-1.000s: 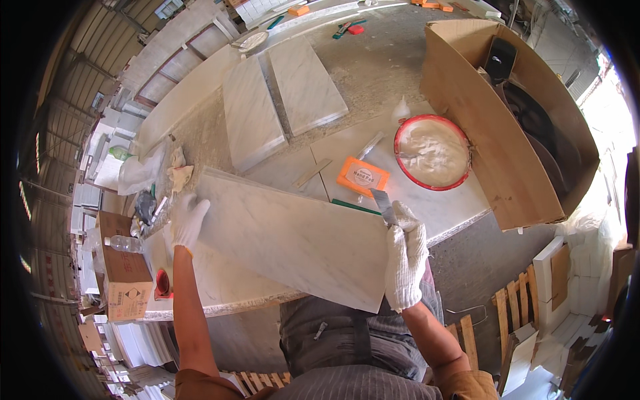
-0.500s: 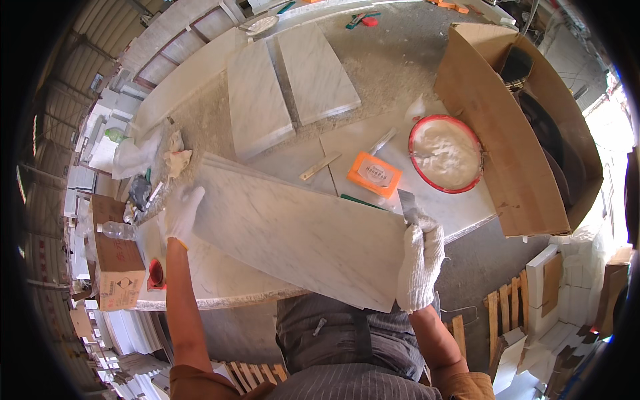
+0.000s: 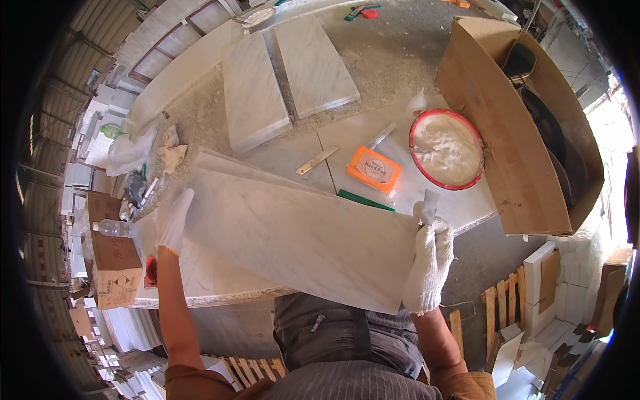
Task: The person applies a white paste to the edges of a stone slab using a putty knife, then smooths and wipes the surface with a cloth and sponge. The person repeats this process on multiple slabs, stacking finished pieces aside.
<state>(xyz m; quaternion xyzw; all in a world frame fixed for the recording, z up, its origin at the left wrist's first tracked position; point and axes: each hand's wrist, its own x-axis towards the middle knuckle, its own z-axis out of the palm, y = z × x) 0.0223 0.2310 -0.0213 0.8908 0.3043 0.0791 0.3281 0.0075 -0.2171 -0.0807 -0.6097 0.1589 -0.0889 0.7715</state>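
Observation:
A long white marble slab [image 3: 300, 230] with grey veins lies slanted before me, its near right end past the bench edge. More slab edges show under its far side. My left hand [image 3: 175, 220], in a white glove, is closed about the slab's left end, fingers partly hidden. At the slab's right end, my right hand [image 3: 429, 270], in a white knitted glove, is closed round a putty knife [image 3: 429, 202] with its grey blade pointing up and away. That hand also rests against the slab's end. A green strip [image 3: 365, 200] lies just beyond the slab.
Past the slab are an orange packet [image 3: 374, 170], a flat scraper [image 3: 317, 161] and a red-rimmed bowl of white paste [image 3: 447, 150]. Two marble slabs [image 3: 257, 93] lie farther off. A big cardboard box [image 3: 483, 100] stands right; a smaller carton [image 3: 117, 267] and plastic bottle [image 3: 113, 229] are left.
The slab's right end has shifted slightly right, and my right hand with the putty knife has moved right too. My left hand has shifted slightly left.

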